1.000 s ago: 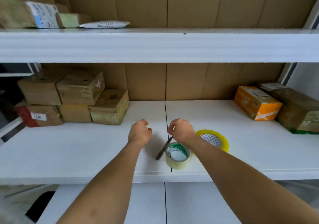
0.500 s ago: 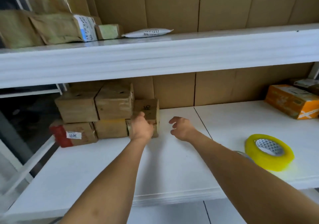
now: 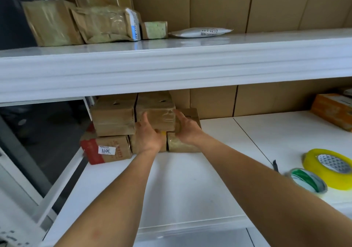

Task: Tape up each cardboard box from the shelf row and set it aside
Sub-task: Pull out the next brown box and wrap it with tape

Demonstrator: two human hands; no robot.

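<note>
A stack of brown cardboard boxes stands at the back left of the lower shelf (image 3: 190, 180). My left hand (image 3: 148, 135) grips the top right box (image 3: 156, 111) at its lower front, thumb up on the front face and fingers curled at the bottom edge. My right hand (image 3: 188, 129) grips the same box at its right side and lower corner. That box is wrapped in clear tape and rests on the boxes below it. Another taped box (image 3: 114, 119) sits beside it on the left. A smaller box (image 3: 191, 112) stands behind my right hand.
A box with a red end and a white label (image 3: 106, 149) lies at the bottom left. A yellow tape roll (image 3: 329, 168), a clear tape roll (image 3: 306, 180) and a dark cutter (image 3: 275, 165) lie at the right. An orange box (image 3: 335, 109) sits far right. The upper shelf (image 3: 171, 65) overhangs the stack and holds parcels.
Both hands moved left from the tape rolls to the box stack. The right hand let go of the dark cutter, and both hands now hold the top right box.
</note>
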